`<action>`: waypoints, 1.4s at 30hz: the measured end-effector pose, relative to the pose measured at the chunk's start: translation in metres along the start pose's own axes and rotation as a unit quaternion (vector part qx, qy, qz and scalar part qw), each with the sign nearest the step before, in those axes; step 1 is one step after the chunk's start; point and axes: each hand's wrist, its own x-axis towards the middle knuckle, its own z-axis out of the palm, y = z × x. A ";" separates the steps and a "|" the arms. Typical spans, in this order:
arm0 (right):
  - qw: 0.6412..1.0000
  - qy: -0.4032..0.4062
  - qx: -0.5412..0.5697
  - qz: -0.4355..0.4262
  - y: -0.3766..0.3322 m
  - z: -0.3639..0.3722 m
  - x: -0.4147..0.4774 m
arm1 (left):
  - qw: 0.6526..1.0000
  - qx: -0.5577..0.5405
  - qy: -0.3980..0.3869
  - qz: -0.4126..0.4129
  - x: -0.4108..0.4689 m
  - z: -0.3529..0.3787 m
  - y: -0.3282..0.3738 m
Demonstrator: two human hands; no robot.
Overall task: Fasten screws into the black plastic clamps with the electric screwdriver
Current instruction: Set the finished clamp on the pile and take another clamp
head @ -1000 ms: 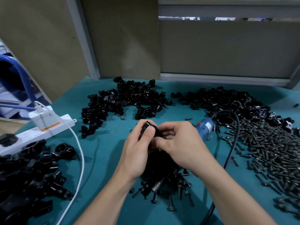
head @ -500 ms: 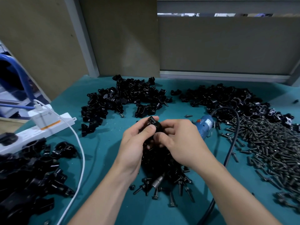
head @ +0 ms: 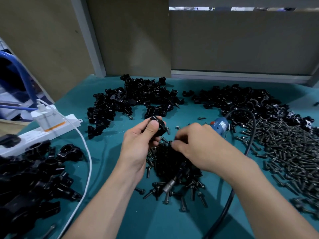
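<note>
A black clamp (head: 158, 125) is being pinched between the thumb and fingers of the left hand (head: 138, 145), just above the table (head: 155, 221). It is being judged light, stiff and smooth, best gripped by its sides with the screw hole left free. The right hand (head: 195, 145) is being curled over loose screws (head: 191, 189); whether one is pinched cannot be told. The screwdriver (head: 221, 125) is being left beneath it.

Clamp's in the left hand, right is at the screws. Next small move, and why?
Probably pinch one screw from the near pile of dark metal screws, where the right hand curls its fingers, and carry it to the black plastic clamp the left hand grips.
</note>
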 end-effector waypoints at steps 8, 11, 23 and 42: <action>0.979 -0.039 -0.186 0.076 0.005 -0.024 -0.012 | 0.999 -0.016 0.032 -0.022 -0.001 -0.008 0.000; 0.982 -0.058 -0.158 0.082 0.010 -0.027 -0.012 | 0.999 -0.007 0.028 -0.021 -0.002 -0.009 -0.001; 0.996 -0.064 -0.063 -0.025 0.009 0.010 -0.002 | 0.999 0.025 0.037 -0.009 0.008 -0.009 -0.009; 0.997 0.010 0.079 0.018 0.050 -0.014 0.009 | 0.998 0.047 0.040 -0.023 0.008 -0.011 -0.013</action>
